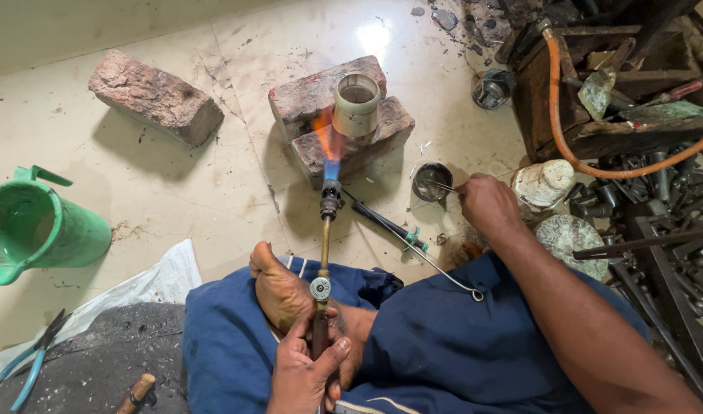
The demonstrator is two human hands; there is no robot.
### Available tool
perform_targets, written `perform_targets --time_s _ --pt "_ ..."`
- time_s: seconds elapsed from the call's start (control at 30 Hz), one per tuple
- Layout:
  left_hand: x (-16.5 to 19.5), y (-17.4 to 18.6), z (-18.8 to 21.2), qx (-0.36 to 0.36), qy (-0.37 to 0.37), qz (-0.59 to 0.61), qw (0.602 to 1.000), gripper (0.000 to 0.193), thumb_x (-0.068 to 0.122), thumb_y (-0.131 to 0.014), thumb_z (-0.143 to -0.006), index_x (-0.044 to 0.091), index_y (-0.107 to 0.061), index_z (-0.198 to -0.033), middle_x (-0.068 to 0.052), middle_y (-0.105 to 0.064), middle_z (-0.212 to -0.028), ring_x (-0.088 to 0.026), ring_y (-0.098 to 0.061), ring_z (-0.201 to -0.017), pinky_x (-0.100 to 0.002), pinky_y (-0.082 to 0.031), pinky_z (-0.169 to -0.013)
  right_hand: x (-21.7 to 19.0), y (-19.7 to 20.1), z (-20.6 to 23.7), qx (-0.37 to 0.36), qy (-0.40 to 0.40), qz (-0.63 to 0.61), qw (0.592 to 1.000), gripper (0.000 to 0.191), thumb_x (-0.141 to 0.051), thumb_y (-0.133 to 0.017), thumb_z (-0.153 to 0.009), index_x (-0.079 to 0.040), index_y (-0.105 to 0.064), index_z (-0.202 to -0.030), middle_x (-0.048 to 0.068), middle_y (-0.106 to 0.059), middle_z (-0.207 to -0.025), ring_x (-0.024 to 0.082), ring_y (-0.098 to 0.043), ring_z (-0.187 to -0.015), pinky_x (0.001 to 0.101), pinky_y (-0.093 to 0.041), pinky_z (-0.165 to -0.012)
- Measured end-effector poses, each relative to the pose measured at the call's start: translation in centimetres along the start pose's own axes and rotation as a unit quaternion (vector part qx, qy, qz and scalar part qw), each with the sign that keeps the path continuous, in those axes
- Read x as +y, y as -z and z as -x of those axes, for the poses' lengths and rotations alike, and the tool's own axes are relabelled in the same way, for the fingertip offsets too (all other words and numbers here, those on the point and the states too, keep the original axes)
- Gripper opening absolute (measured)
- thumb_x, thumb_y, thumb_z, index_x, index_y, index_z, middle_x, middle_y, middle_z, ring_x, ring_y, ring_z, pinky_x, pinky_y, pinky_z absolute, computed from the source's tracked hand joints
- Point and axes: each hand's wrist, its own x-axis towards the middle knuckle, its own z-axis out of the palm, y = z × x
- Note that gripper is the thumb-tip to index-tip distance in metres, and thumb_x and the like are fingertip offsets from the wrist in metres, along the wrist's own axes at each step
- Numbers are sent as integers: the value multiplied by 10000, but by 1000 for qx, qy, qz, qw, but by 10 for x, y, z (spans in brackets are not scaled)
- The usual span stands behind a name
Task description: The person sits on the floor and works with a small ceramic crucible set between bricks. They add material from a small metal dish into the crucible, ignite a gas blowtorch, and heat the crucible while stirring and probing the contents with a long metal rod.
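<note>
My left hand [305,368] is wrapped tight around the torch [322,261], its flame licking the metal ring [357,103] on the bricks [344,123] at 12 o'clock. At 2 o'clock my right hand [485,203] pinches a thin rod [443,186] dipped in a small cup [431,181].

so the left hand [304,372] sits low and close to the body, fingers curled in a firm grip with the thumb laid across the front, wrist resting by a bare foot [284,291] tucked over the crossed legs; the right arm stretches forward and out, forearm long and straight; the right hand [485,203] is pinched shut, knuckles up, fingertips pointing left
</note>
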Motion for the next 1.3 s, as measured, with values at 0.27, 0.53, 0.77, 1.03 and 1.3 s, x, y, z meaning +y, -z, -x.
perform_targets --time_s 0.27,0.53,0.77,1.03,1.3 --pt "4 -1 2 6 7 -10 1000 534 9 -741 -832 6 -530 -1322 -99 -683 -778 -129 -543 -324 -261 -364 -261 -2 3 3 -34 -45 -1 998 226 -107 -666 -893 -125 -827 -1050 181 -731 -1011 382 -712 -884 479 -563 -828" --pt "5 -3 3 13 11 -32 999 514 19 -734 -839 24 -540 -1315 -90 -675 -794 -126 -533 -318 -262 -367 -262 4 21 16 -19 -70 -158 985 215 -141 -728 -890 -122 -780 -1098 124 -761 -955 273 -778 -819 398 -612 -826" --pt "8 -3 5 8 13 -55 998 503 40 -747 -834 40 -561 -1301 -62 -690 -820 -108 -537 -331 -249 -377 -275 8 18 5 -54 -49 39 997 238 -190 -740 -890 -199 -815 -1115 175 -757 -1006 364 -721 -922 451 -574 -887" --pt "3 1 1 -11 21 -78 997 520 20 -758 -821 60 -570 -1304 -56 -675 -730 -99 -530 -329 -237 -384 -297 4 18 -4 -135 -103 68 983 252 -199 -721 -892 -257 -810 -1120 127 -767 -1061 336 -731 -941 446 -582 -887" --pt "-20 16 -10 -20 -22 -59 998 544 -31 -768 -793 13 -587 -1304 -98 -701 -739 -123 -550 -347 -253 -419 -317 -3 14 -6 -103 -57 39 992 238 -140 -676 -905 -230 -830 -1063 105 -776 -1052 308 -746 -919 425 -583 -887"
